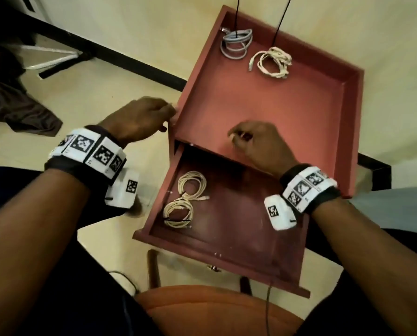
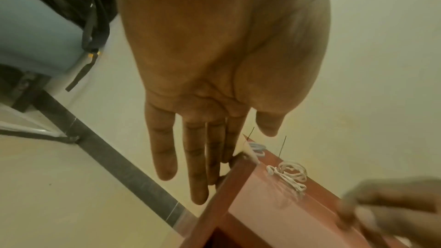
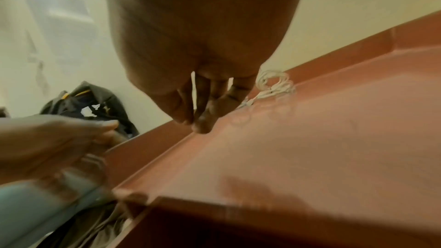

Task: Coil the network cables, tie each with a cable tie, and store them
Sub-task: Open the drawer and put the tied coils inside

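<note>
Cream and grey cables (image 1: 236, 43) (tied) wait at the counter's (image 1: 287, 110) far edge; both hands, left (image 1: 139, 118) flat, right (image 1: 256, 141) loosely curled, empty, should lift each by its loops into the drawer (image 1: 226, 221).

Two tied cable coils at far end of tabletop (image 1: 287, 112): one coil (image 1: 235, 43) in far left corner, other coil (image 1: 271, 61) just right of it, apart. Open drawer (image 1: 226, 251) below tabletop's near edge, pulled toward the person. Two more coils in drawer's left part: far coil (image 1: 191, 184), near coil (image 1: 178, 213), just beside each other. Chair seat (image 1: 214, 309) in front of drawer, nearest the person.
</note>
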